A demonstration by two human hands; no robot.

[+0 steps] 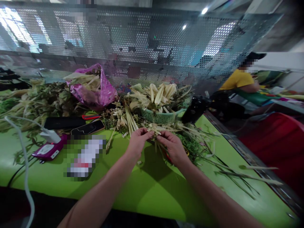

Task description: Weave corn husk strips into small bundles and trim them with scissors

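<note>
My left hand (139, 139) and my right hand (172, 145) meet over the green table (152, 186), both pinched on a small bundle of pale dried leaf strips (155, 129). The fingers of each hand are closed on the strips from either side. Just behind them stands a green woven basket (158, 115) heaped with pale husk pieces (161, 91). More loose strips and green stems (197, 145) lie scattered to the right of my right hand.
A pink plastic bag (93, 87) of husks sits at the back left beside a heap of leaves (33, 101). Phones (87, 127) and a pink device (48, 149) with a white cable lie at left. A perforated metal screen (142, 44) backs the table. A person in yellow (239, 79) sits at right.
</note>
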